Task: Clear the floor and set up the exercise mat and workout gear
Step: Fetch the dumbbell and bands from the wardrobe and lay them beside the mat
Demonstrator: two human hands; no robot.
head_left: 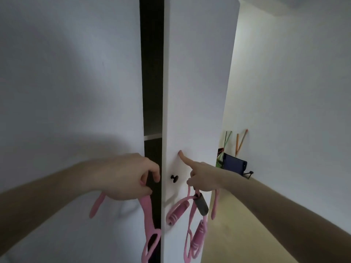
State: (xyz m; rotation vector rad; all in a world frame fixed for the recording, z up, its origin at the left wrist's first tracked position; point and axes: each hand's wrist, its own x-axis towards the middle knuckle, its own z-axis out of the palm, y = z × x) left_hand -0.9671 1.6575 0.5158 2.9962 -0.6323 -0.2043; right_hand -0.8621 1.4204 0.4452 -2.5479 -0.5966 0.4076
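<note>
I stand at a white cupboard whose right door (197,92) is ajar, with a dark gap (152,82) beside it. My left hand (131,177) grips a pink resistance band (150,221) that hangs down in front of the gap. My right hand (203,177) holds a pink tube exerciser with foam handles (178,211) and a grey centre piece (201,205). Its index finger is stretched out and presses on the door face above the black knob (174,178).
The left cupboard door (72,92) is closed. A shelf edge (152,137) shows inside the gap. To the right, a light wood floor (243,224) runs along a white wall, with a dark tablet on a stand (234,164) and coloured sticks (241,143) leaning behind.
</note>
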